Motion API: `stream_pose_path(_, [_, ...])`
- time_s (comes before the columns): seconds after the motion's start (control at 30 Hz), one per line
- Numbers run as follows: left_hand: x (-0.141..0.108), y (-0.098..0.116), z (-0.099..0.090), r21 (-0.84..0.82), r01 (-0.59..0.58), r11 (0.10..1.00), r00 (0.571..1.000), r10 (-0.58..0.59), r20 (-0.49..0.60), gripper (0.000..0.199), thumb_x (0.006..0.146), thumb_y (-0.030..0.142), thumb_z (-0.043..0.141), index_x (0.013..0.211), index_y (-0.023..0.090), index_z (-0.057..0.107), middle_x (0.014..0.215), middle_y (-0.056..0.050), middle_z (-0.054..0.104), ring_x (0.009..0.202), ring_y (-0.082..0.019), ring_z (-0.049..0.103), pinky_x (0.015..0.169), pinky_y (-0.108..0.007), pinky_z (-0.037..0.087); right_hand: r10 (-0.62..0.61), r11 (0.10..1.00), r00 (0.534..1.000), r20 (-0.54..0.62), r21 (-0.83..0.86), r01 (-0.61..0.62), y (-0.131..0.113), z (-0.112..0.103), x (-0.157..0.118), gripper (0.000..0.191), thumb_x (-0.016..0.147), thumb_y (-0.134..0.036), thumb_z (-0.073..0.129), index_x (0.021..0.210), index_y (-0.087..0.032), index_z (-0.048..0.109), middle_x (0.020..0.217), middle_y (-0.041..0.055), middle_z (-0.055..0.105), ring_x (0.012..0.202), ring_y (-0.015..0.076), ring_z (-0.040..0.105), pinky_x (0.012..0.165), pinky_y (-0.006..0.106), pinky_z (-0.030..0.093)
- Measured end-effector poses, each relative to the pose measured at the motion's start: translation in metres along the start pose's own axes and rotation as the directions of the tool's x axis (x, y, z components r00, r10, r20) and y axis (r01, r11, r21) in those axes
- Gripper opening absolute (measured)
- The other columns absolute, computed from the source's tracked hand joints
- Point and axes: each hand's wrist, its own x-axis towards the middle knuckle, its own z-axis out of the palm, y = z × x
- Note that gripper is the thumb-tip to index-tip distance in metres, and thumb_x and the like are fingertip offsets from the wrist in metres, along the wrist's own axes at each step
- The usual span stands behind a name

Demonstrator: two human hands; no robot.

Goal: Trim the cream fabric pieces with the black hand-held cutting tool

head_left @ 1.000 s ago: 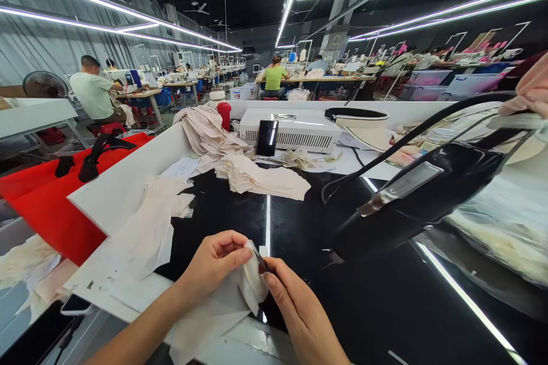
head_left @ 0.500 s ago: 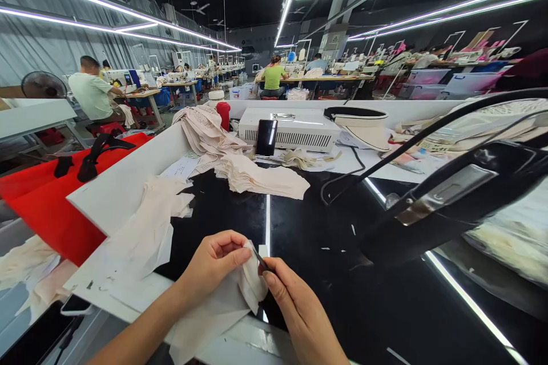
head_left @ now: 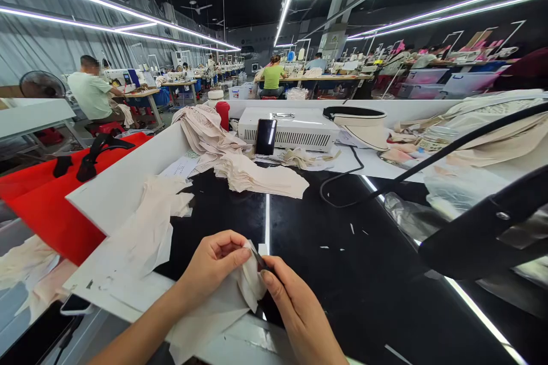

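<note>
My left hand [head_left: 222, 259] pinches the upper end of a cream fabric piece [head_left: 250, 285] between thumb and fingers. The cloth is folded and hangs down over the near table edge. My right hand [head_left: 293, 305] grips a slim dark metal tool [head_left: 259, 258] like tweezers or snips; its exact kind is hard to tell. The tool's tip lies against the fabric close to my left thumb. Just behind it shows a small white strip [head_left: 262, 249]. A stack of cream cut pieces [head_left: 265, 178] lies farther back on the black tabletop [head_left: 317, 222].
More cream pieces [head_left: 148, 228] lie at the left. A phone [head_left: 266, 137] leans on a white vented box [head_left: 295, 130]. At the right, a black bag-like object [head_left: 479, 234] with a long strap hangs over the table. A red bag [head_left: 47, 194] is at far left.
The black bag-like object has swung to the right, uncovering clear plastic packets and more of the tabletop. Both hands, the fabric and the tool stay almost in the same place.
</note>
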Motion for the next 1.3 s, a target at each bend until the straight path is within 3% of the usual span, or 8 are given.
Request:
stream_pose_path(0.4, [-0.0026,0.0028,0.0035,0.055,0.001,0.998,1.0,0.0,-0.018,0.036,0.083,0.05,0.081,0.085,0.015,0.072,0.078,-0.003,0.071,0.071,-0.013,0.061,0.068,-0.022,0.047,-0.012,1.0,0.999,-0.047,0.008,0.012,-0.0077,0.0005,0.0016,0.041,0.103,-0.054,0.04,0.102,-0.024,0.068,0.082,0.0015,0.065,0.076,0.0196,0.061,0.072,0.028,0.052])
stream_pose_path(0.8, [-0.0043,0.0006,0.0038,0.11,-0.02,0.994,1.0,0.021,-0.013,0.032,0.087,0.047,0.078,0.087,0.015,0.073,0.08,-0.004,0.071,0.073,-0.014,0.062,0.069,-0.023,0.048,0.037,0.999,0.999,-0.01,-0.001,-0.037,-0.0039,-0.0002,-0.0037,0.042,0.105,-0.056,0.038,0.115,-0.025,0.065,0.1,0.0038,0.068,0.09,0.0208,0.065,0.082,0.03,0.051])
stream_pose_path(1.3, [-0.0054,-0.001,0.003,0.154,-0.04,0.987,0.999,0.041,-0.004,0.026,0.089,0.041,0.075,0.087,0.015,0.073,0.082,-0.004,0.071,0.075,-0.016,0.062,0.069,-0.024,0.048,0.012,0.998,0.999,-0.037,-0.059,-0.015,-0.0027,0.0005,-0.002,0.042,0.105,-0.055,0.039,0.115,-0.025,0.066,0.087,0.0018,0.064,0.083,0.021,0.063,0.08,0.03,0.053])
